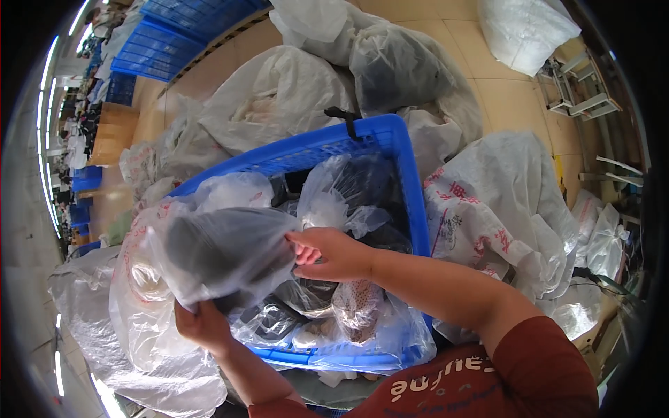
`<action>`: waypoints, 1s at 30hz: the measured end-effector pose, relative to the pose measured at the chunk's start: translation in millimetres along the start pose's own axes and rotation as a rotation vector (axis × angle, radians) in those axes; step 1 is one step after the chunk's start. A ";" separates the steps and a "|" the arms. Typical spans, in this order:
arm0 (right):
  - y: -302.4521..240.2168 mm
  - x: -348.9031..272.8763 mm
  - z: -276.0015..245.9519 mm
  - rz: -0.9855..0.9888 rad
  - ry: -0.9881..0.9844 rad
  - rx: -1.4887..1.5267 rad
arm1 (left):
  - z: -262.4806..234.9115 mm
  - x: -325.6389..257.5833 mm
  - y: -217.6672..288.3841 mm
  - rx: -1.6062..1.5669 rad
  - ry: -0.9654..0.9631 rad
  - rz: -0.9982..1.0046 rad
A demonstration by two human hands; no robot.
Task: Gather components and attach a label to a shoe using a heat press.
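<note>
Both hands were closed on the edges of a translucent bag [240,263] with a dark grey item [198,240] inside, its exact kind hard to tell through the cloudy film. The bag was held up over the nine o'clock side of a blue crate [412,202]. The right hand [333,255] gripped it at the bag's three o'clock edge, thumb uppermost and fingers curled in; the right forearm [446,289] reached in from four o'clock, nearly straight at the wrist. The left hand [202,326] grasped the bag's lower edge at about seven o'clock, fingertips upward, with the left forearm [259,380] slanting in from between six and seven o'clock.

Writing showed in several places. At three o'clock from the crate, a white sack [519,202] bore large red printed characters and a smaller black scrawl. At nine o'clock, just beyond the held bag, a pale plastic sack [132,299] carried faint red print, blurred and partly creased out of sight. Around five o'clock, the wearer's dark red shirt [550,369] displayed bold pale lettering, upside down in this view, beside a smaller, dim line of text. Inside the crate, a brown speckled item [357,306] lay bagged toward five o'clock.
</note>
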State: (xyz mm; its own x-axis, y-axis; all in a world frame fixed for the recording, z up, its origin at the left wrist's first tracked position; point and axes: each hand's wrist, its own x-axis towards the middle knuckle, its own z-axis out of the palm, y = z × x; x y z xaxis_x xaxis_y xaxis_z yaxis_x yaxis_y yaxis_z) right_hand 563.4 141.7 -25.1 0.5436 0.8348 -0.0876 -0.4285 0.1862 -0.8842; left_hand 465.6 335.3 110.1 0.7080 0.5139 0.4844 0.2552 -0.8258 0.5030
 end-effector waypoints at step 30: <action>-17.1 -101.6 22.5 0.349 -0.510 -1.404 | 209.7 -69.6 1.0 -0.056 -1.463 0.188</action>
State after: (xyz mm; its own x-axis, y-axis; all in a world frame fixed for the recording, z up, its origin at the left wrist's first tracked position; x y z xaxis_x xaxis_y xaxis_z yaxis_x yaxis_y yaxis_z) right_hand 499.2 65.4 9.2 0.1402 0.8695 -0.4737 0.6875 -0.4298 -0.5854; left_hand 554.6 250.0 -73.2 0.7555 -0.3121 -0.5760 0.0855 -0.8248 0.5590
